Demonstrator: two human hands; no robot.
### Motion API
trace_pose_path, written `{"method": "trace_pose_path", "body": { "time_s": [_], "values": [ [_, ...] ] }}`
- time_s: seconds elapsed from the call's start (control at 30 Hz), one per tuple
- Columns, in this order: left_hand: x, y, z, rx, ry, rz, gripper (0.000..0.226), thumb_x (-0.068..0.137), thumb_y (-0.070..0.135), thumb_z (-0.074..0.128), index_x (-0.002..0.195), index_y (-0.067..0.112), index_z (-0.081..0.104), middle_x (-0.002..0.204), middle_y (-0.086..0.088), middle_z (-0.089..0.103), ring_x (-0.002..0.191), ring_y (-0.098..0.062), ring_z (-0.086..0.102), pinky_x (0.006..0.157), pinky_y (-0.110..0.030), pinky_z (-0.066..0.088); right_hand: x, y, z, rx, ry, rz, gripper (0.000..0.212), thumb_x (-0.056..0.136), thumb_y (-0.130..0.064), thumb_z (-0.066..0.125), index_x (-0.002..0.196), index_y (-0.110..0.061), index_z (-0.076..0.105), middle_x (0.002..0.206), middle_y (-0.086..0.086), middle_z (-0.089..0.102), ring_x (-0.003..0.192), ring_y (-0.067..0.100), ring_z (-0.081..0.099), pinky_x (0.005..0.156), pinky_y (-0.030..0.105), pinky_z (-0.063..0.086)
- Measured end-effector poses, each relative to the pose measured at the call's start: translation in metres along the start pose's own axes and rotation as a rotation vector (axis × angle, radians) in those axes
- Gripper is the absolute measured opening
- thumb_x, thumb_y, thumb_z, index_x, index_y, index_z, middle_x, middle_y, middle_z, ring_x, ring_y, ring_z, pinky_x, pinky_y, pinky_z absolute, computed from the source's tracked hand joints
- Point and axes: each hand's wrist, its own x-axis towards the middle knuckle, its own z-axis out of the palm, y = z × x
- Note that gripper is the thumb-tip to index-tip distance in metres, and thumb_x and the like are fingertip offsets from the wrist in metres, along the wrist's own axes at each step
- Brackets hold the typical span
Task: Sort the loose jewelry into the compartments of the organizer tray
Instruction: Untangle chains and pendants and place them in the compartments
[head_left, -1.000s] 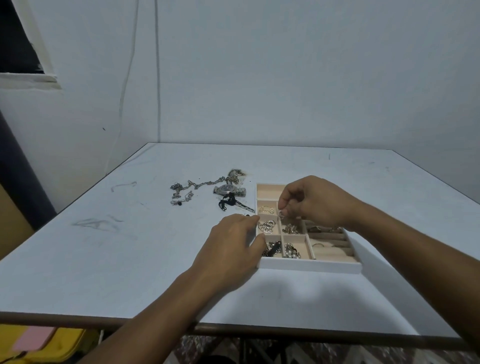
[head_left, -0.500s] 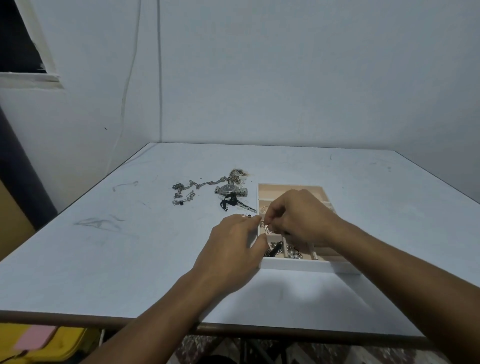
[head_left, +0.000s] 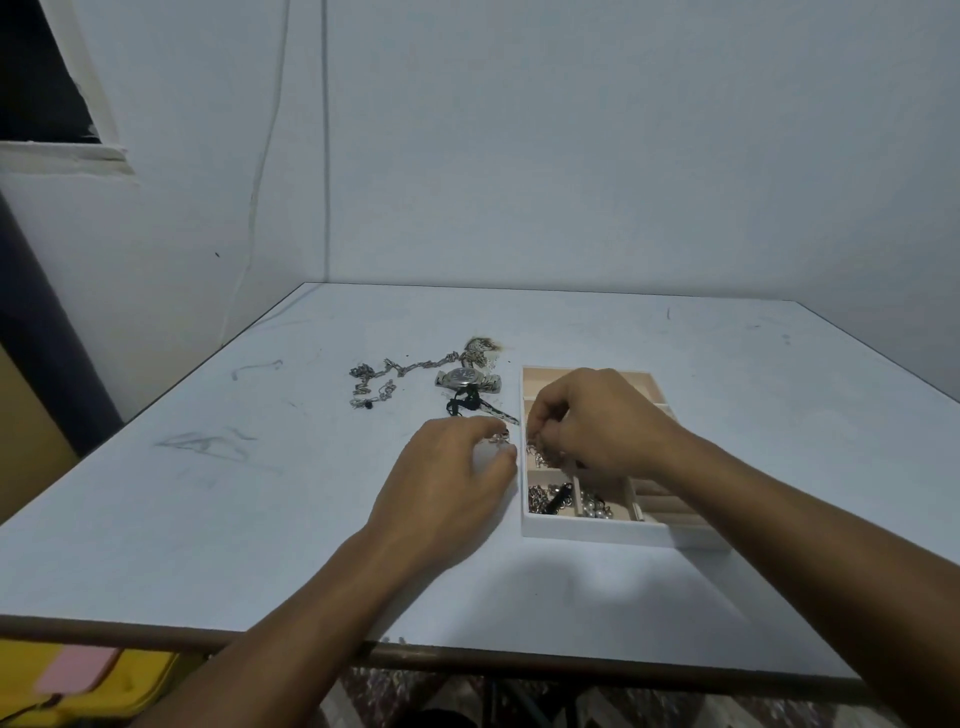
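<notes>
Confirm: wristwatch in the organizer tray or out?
Out. The wristwatch lies on the table, left of the organizer tray, among loose chains.

Organizer tray (head_left: 597, 532): white outer wall, beige lining. Table (head_left: 260, 519): pale grey-blue top, grey scuff marks, brown edge. Small piece (head_left: 498, 440) pinched by the left hand (head_left: 447, 483): silver. Cluster (head_left: 543, 453) pinched by the right hand (head_left: 597, 421): silver. Beyond the left-hand pinch: black cord (head_left: 462, 402), silver wristwatch (head_left: 465, 378) with dark dial, silver chain (head_left: 395, 369).

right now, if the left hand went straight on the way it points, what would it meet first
Probably the organizer tray's left wall, just past the small silver piece at the left hand's fingertips; depth is unclear.
</notes>
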Motion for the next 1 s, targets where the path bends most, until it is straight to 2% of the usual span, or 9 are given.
{"method": "trace_pose_path", "body": {
  "time_s": [0.13,0.27,0.4,0.53,0.67,0.77,0.9,0.93,1.0],
  "values": [
    [0.006,-0.012,-0.010,0.033,0.006,-0.077,0.032,0.087,0.028,0.053,0.116,0.024,0.067,0.119,0.008,0.067,0.110,-0.009,0.057,0.084,-0.020,0.038,0.014,-0.010,0.003,-0.037,-0.010,-0.032,0.018,0.077,-0.008,0.061,0.080,-0.020,0.074,0.073,-0.003,0.074,0.070,0.012,0.069,0.064,0.022,0.053],
    [0.010,-0.020,-0.016,0.041,-0.006,-0.129,0.032,0.086,0.025,0.053,0.116,0.024,0.066,0.119,0.008,0.066,0.111,-0.008,0.056,0.082,-0.017,0.035,0.029,-0.020,0.012,-0.185,-0.046,-0.047,0.019,0.079,-0.012,0.064,0.088,-0.025,0.073,0.086,-0.002,0.069,0.083,0.017,0.064,0.070,0.027,0.051],
    [0.016,-0.030,-0.021,0.081,-0.028,-0.127,0.030,0.088,0.028,0.053,0.116,0.026,0.065,0.121,0.009,0.065,0.114,-0.011,0.054,0.084,-0.020,0.034,0.036,-0.028,0.018,-0.411,-0.054,-0.068,0.014,0.073,-0.014,0.066,0.082,-0.018,0.076,0.081,0.000,0.071,0.084,0.018,0.061,0.067,0.029,0.051],
    [0.023,-0.032,-0.022,0.089,-0.021,-0.134,0.027,0.088,0.030,0.053,0.111,0.028,0.066,0.117,0.010,0.066,0.108,-0.012,0.056,0.081,-0.022,0.037,0.040,-0.030,0.023,-0.491,-0.053,-0.066,0.010,0.073,-0.014,0.066,0.080,-0.015,0.074,0.081,0.003,0.071,0.085,0.022,0.062,0.067,0.031,0.051],
    [0.027,-0.030,-0.020,0.054,-0.034,-0.129,0.029,0.086,0.024,0.052,0.111,0.027,0.066,0.116,0.013,0.065,0.109,-0.010,0.055,0.083,-0.022,0.038,0.043,-0.031,0.023,-0.454,-0.086,-0.038,0.011,0.070,-0.016,0.069,0.081,-0.016,0.072,0.084,0.003,0.069,0.085,0.022,0.061,0.066,0.030,0.049],
    [0.033,-0.029,-0.017,-0.001,-0.031,-0.127,0.028,0.087,0.022,0.052,0.111,0.025,0.066,0.112,0.014,0.065,0.105,-0.006,0.054,0.081,-0.019,0.035,0.045,-0.027,0.021,-0.406,-0.090,-0.046,0.002,0.074,-0.018,0.064,0.074,-0.019,0.066,0.082,0.001,0.067,0.083,0.022,0.058,0.066,0.028,0.042],
    [0.040,-0.028,-0.011,-0.115,0.026,-0.134,0.018,0.083,0.021,0.060,0.098,0.029,0.067,0.095,0.020,0.065,0.093,0.000,0.059,0.074,-0.012,0.038,0.046,-0.023,0.009,-0.237,-0.093,-0.047,0.016,0.083,-0.014,0.058,0.069,-0.021,0.063,0.085,0.001,0.069,0.084,0.021,0.061,0.072,0.031,0.050],
    [0.043,-0.028,-0.009,-0.182,0.054,-0.148,0.013,0.082,0.022,0.062,0.092,0.030,0.067,0.091,0.020,0.067,0.091,-0.001,0.062,0.076,-0.013,0.042,0.046,-0.023,0.003,-0.204,-0.090,-0.056,0.016,0.086,-0.014,0.058,0.073,-0.019,0.067,0.087,0.001,0.070,0.083,0.019,0.062,0.074,0.031,0.051],
    [0.049,-0.027,-0.007,-0.371,0.087,-0.202,0.007,0.083,0.030,0.062,0.086,0.027,0.068,0.087,0.016,0.070,0.090,-0.003,0.065,0.086,-0.026,0.050,0.047,-0.022,-0.006,-0.136,-0.080,-0.067,0.013,0.088,-0.015,0.061,0.079,-0.017,0.070,0.088,-0.001,0.072,0.072,0.011,0.062,0.070,0.027,0.051]
  ]
}}
